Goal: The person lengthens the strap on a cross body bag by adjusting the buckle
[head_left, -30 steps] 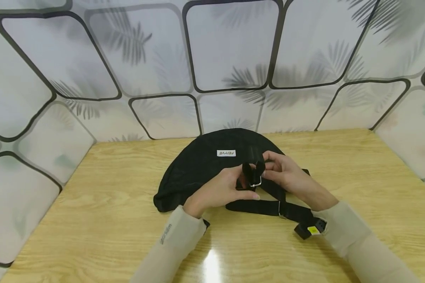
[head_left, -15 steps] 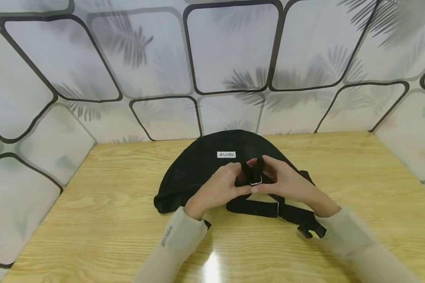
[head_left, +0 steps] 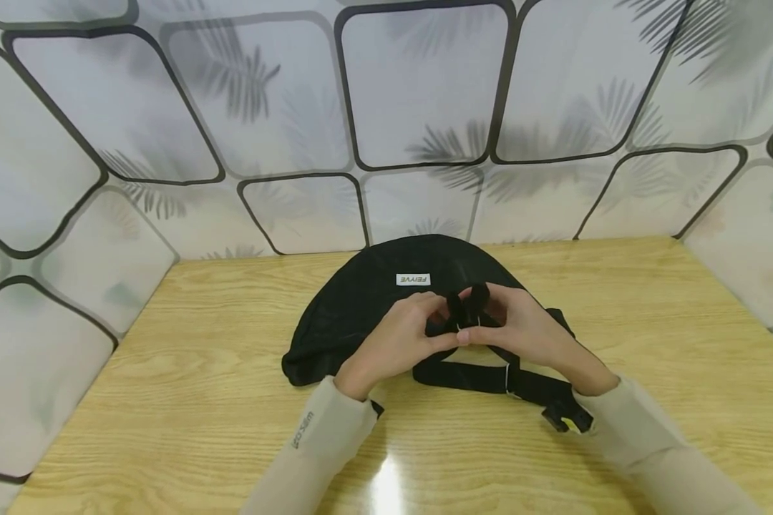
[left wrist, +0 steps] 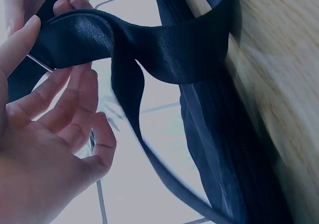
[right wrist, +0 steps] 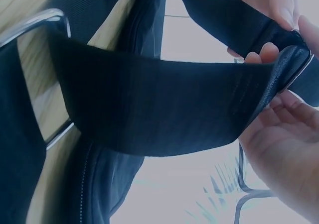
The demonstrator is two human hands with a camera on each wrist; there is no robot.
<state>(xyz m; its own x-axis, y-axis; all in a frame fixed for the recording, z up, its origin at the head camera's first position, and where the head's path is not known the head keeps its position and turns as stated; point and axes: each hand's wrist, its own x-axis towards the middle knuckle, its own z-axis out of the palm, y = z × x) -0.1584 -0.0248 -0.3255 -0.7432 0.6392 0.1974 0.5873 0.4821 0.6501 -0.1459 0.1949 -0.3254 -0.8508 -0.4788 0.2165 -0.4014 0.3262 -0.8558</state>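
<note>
A black half-moon shoulder bag (head_left: 361,315) with a white label lies on the table. Above its lower edge, my left hand (head_left: 402,340) and right hand (head_left: 522,332) hold the bag's black webbing strap (head_left: 470,377) between them. Close up in the left wrist view, the left hand (left wrist: 50,154) has its thumb and fingers around the strap (left wrist: 79,37) beside a thin metal slider (left wrist: 40,62). From the other side, the right hand (right wrist: 289,144) pinches the same part of the strap (right wrist: 154,104) at the slider. Fingers partly hide it.
A second metal slider (head_left: 509,379) sits on the strap to the right. Near my right cuff lies a black plastic buckle (head_left: 563,416) with a yellow patch. Patterned cloth walls (head_left: 425,86) enclose the wooden table (head_left: 200,400) at the back and sides.
My right hand has come in lower and closer, its thumb now meeting the left thumb at the slider. The strap loops between the fingers have shifted slightly; the bag stays in place.
</note>
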